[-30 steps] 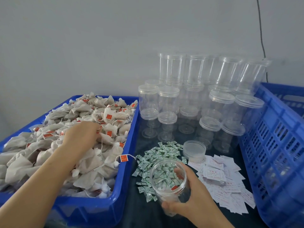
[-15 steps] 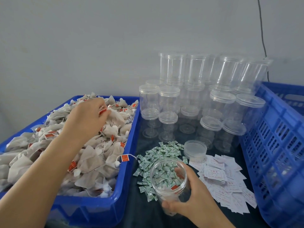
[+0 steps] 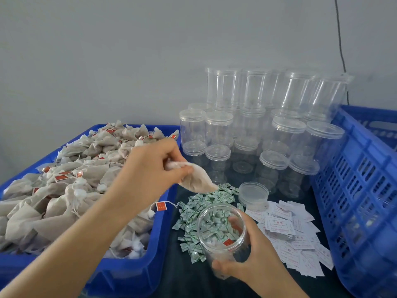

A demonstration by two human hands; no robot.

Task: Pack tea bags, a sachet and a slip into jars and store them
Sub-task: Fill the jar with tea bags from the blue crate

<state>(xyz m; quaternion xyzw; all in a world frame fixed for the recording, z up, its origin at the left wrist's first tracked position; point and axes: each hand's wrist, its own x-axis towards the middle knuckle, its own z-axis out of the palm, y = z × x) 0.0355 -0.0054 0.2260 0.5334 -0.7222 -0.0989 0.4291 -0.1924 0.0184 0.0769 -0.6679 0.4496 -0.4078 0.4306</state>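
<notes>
**While the bag is in the air: tea-bag loading, jar not yet full**

With your left hand [image 3: 150,168] pinching one tea bag [image 3: 198,179] between thumb and curled fingers, you're mid-carry: the bag hangs over the near edge of the sachet pile [image 3: 206,203], just far-left of the open jar [image 3: 222,237]. Your right hand [image 3: 247,261] is wrapped around the jar's lower half, holding it tilted with its mouth toward the far left, above the counter [image 3: 193,280]. There looks to be at least one bag in it already, going by a red tag near the bottom; count unclear.

Step in hand, by my read: filling with tea bags from the blue bin [image 3: 133,274] on the left. Sachet and slip not yet in, as far as I can tell.

Next move calls for:
- bring the bag over the mouth and drop it in
- watch the string and tag don't snag the rim
- keep the jar tilted toward the bag

Slips [image 3: 298,237] sit right of the jar, loose lid [image 3: 253,191] just beyond, empty jars [image 3: 253,134] stacked far, blue crate [image 3: 365,190] on the right for storage.
</notes>
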